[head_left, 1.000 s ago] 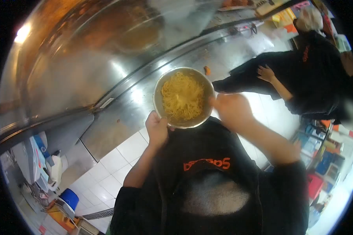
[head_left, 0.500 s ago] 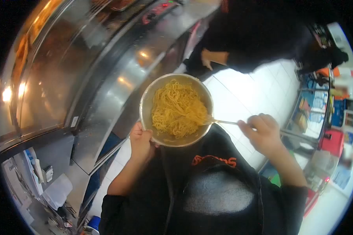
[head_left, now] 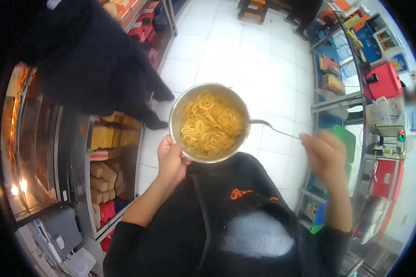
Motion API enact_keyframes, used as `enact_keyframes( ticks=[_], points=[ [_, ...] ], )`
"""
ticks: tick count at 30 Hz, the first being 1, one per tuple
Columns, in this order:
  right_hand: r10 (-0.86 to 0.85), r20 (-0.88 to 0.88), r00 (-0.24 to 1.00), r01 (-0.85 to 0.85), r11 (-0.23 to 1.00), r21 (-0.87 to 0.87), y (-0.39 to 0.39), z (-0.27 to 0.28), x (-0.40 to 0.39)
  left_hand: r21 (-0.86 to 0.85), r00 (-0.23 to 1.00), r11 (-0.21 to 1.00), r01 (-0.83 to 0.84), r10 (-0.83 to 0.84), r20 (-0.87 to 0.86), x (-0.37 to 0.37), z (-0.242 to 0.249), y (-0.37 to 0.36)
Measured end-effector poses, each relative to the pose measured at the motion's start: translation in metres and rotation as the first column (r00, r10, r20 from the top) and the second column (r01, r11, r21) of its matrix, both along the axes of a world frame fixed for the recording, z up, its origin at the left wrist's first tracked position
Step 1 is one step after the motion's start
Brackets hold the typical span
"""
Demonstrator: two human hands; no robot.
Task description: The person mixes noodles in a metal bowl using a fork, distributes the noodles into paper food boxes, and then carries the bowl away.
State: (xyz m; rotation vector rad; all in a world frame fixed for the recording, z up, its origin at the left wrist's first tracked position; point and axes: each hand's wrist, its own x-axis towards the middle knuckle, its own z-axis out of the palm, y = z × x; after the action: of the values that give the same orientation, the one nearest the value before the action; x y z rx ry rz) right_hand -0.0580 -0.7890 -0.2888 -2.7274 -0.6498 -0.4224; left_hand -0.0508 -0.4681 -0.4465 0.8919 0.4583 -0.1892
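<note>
In the middle of the frame, the left hand (head_left: 172, 160) grips the lower left rim of a metal bowl (head_left: 210, 122), fingers curled closed around the edge. The bowl is full of yellow noodles (head_left: 211, 123). To the right, the right hand (head_left: 326, 154) is closed around the handle of a fork (head_left: 272, 128), blurred, with its head reaching the bowl's right rim. Another person in dark clothes (head_left: 97, 69) stands at upper left, beside shelves of boxes (head_left: 107, 157).
</note>
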Motion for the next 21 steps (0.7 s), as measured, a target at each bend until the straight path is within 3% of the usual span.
enact_keyframes(
  ticks=[2,4,6,8,10,12,14,16,20,21],
  points=[
    [-0.064,0.015,0.998,0.065,0.993,-0.097,0.031,0.017,0.007,0.005,0.999,1.000,0.014,-0.014,0.040,0.014,0.007,-0.008],
    [-0.177,0.065,0.982,0.189,0.920,-0.342,0.064,0.029,0.019,0.014,0.998,1.000,0.020,-0.021,0.062,0.028,0.019,-0.003],
    [-0.280,0.076,0.957,0.286,0.865,-0.413,0.093,0.031,0.033,0.046,0.981,0.995,0.087,-0.094,0.168,0.046,0.027,0.002],
    [-0.263,-0.118,0.958,0.212,0.920,-0.329,0.085,-0.013,0.047,0.026,0.966,0.992,0.123,-0.126,0.227,0.064,-0.005,-0.022],
    [-0.310,-0.161,0.937,0.248,0.915,-0.318,0.102,-0.050,0.063,-0.029,0.934,0.981,0.191,-0.172,0.314,0.070,-0.022,-0.018],
    [-0.307,-0.225,0.925,0.304,0.951,-0.048,0.114,-0.071,0.089,-0.042,0.931,0.982,0.184,-0.161,0.327,0.092,-0.038,-0.003],
    [-0.303,-0.299,0.905,0.314,0.949,-0.013,0.049,-0.045,0.161,-0.012,0.945,0.988,0.155,-0.145,0.293,0.163,-0.019,-0.052],
    [-0.316,-0.429,0.846,0.414,0.897,0.157,0.035,-0.039,0.191,-0.009,0.939,0.987,0.160,-0.150,0.308,0.204,-0.016,-0.051],
    [-0.287,-0.454,0.843,0.441,0.853,0.280,0.006,-0.037,0.255,-0.017,0.934,0.989,0.146,-0.132,0.333,0.274,-0.006,-0.065],
    [-0.236,-0.377,0.896,0.367,0.870,0.328,-0.002,-0.038,0.270,-0.009,0.939,0.991,0.134,-0.124,0.322,0.287,-0.005,-0.070]
  ],
)
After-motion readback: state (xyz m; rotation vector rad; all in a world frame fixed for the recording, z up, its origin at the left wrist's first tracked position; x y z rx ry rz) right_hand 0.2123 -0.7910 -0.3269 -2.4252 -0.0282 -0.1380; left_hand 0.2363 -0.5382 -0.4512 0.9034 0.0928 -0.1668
